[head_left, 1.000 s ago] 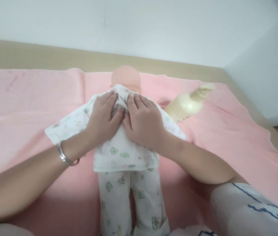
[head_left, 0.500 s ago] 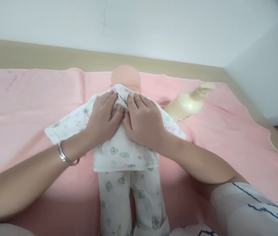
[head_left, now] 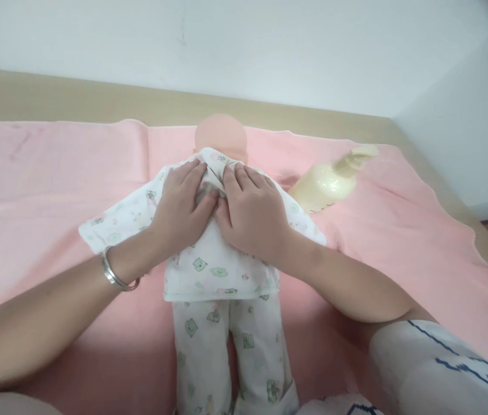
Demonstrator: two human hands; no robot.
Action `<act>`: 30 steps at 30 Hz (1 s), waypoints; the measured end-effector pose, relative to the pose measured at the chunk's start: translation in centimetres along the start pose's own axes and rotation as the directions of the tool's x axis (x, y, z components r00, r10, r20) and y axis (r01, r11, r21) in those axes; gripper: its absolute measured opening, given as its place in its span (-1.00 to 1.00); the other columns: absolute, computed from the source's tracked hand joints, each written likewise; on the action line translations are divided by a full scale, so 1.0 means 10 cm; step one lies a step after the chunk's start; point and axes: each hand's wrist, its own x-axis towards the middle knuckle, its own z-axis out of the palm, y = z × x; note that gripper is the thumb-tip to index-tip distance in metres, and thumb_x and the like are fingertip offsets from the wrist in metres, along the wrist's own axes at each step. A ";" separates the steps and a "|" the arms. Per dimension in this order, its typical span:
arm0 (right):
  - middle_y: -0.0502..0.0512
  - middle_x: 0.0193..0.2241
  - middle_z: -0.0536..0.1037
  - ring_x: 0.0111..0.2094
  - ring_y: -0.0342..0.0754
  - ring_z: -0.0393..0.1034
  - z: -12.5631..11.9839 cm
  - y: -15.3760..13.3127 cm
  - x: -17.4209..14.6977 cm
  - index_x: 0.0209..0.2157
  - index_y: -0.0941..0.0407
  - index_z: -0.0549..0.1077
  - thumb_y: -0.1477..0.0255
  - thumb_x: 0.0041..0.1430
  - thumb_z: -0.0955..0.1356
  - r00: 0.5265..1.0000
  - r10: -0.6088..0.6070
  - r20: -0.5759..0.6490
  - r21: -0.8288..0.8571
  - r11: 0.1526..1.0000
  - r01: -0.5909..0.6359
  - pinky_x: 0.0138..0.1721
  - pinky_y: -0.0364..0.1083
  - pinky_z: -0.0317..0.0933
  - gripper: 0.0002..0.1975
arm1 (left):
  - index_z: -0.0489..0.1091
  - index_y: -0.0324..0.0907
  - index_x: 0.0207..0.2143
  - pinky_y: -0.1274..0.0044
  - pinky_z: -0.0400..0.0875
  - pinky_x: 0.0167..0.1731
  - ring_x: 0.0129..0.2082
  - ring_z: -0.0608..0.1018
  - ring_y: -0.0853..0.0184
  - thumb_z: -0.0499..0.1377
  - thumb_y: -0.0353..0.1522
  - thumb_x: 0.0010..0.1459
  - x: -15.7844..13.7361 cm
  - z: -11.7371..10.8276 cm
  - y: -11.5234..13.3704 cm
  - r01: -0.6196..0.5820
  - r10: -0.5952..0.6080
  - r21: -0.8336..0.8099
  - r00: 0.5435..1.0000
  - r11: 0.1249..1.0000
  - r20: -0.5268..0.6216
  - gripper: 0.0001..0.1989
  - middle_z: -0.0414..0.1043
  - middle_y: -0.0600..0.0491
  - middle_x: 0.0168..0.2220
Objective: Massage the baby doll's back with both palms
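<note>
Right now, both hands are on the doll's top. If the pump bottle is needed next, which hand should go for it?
Probably the right hand: the pump bottle lies just beyond it on the pink towel, while the left hand would have to cross the doll.

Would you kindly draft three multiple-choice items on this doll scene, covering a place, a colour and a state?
1. Where does the pump bottle lie?
A. right of the doll
B. left of the doll
C. on the doll's legs

2. What colour is the blanket?
A. blue
B. pink
C. green

3. How are the left hand and right hand placed?
A. lifted in the air
B. both around the bottle
C. side by side on the doll's shirt

Answers: A, the bottle rests beyond the right hand; B, the blanket is pink; C, both hands press the printed shirt near its collar.
</note>
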 end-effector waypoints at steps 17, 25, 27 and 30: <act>0.43 0.45 -0.02 0.49 0.20 -0.20 0.12 0.19 0.18 0.36 0.38 0.09 0.37 0.34 0.14 0.995 0.004 0.099 0.213 0.977 -0.025 0.43 0.28 -0.15 -0.36 | 0.31 -0.14 0.24 0.11 0.13 0.34 0.31 0.28 0.05 -0.09 -0.22 0.30 -0.01 0.01 -0.01 0.019 -0.020 -0.054 1.000 0.998 -0.017 -0.47 0.30 -0.06 0.30; 0.45 0.43 0.05 0.47 0.23 -0.14 0.10 0.18 0.17 0.33 0.38 0.15 0.39 0.32 0.15 0.996 -0.003 0.085 0.219 0.976 -0.016 0.42 0.27 -0.12 -0.39 | 0.30 -0.19 0.25 0.10 0.13 0.35 0.32 0.28 0.02 -0.09 -0.24 0.30 -0.01 0.01 -0.02 0.020 -0.021 -0.052 1.000 0.998 -0.015 -0.46 0.29 -0.11 0.30; 0.45 0.42 0.06 0.47 0.23 -0.12 0.11 0.18 0.17 0.32 0.37 0.17 0.39 0.32 0.16 0.997 -0.006 0.078 0.222 0.975 -0.011 0.42 0.28 -0.12 -0.39 | 0.29 -0.17 0.25 0.10 0.13 0.36 0.32 0.27 0.03 -0.09 -0.24 0.30 -0.01 0.01 -0.02 0.021 -0.021 -0.044 1.000 0.999 -0.011 -0.47 0.29 -0.08 0.30; 0.45 0.42 0.07 0.47 0.23 -0.11 0.12 0.19 0.17 0.32 0.37 0.17 0.39 0.32 0.16 0.997 -0.006 0.073 0.221 0.975 -0.010 0.42 0.28 -0.11 -0.40 | 0.28 -0.18 0.26 0.13 0.12 0.37 0.33 0.27 0.05 -0.09 -0.24 0.30 -0.01 0.01 -0.01 0.023 -0.023 -0.034 1.000 0.999 -0.008 -0.47 0.27 -0.09 0.31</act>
